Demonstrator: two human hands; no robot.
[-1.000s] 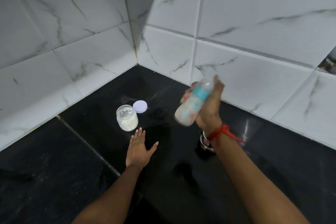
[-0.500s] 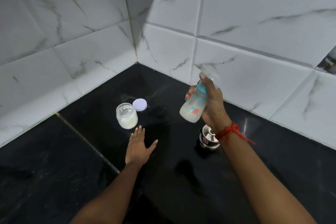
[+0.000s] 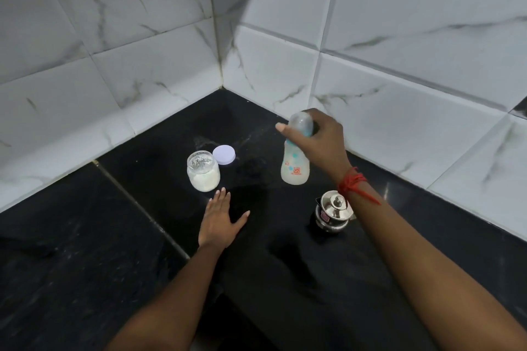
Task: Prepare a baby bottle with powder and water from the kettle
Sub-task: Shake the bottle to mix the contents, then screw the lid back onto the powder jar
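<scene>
Two bare hands work over a black stone counter point(image 3: 85, 251) set into a corner of white marble-look wall tiles point(image 3: 142, 65). The right hand point(image 3: 319, 145) reaches forward from the lower right, forearm stretched out long and wrist bent down, and it grips the baby bottle point(image 3: 295, 162) from above around its upper part, fingers wrapped over the clear cap end while the index finger sticks out straight to the left. The bottle hangs roughly upright below the hand, cap uppermost, its cloudy white contents filling the printed body; whether its base touches the counter or hovers just above it cannot be told. A red thread point(image 3: 353, 184) is tied round the right wrist, with loose ends trailing down over the forearm. The left hand point(image 3: 221, 222) lies flat and palm down on the counter, fingers together and pointing away from the person, thumb spread to the right, holding nothing. Just beyond its fingertips stands a small open glass jar point(image 3: 203, 169) holding white powder, and touching or nearly touching the jar's far right side lies its pale round lid point(image 3: 224, 154), flat on the stone. To the right, near the right wrist and partly tucked under the forearm, sits a small shiny steel kettle point(image 3: 332, 215) with its knobbed lid on. The bottle is between the jar and the kettle, closer to the back wall than the kettle is.
</scene>
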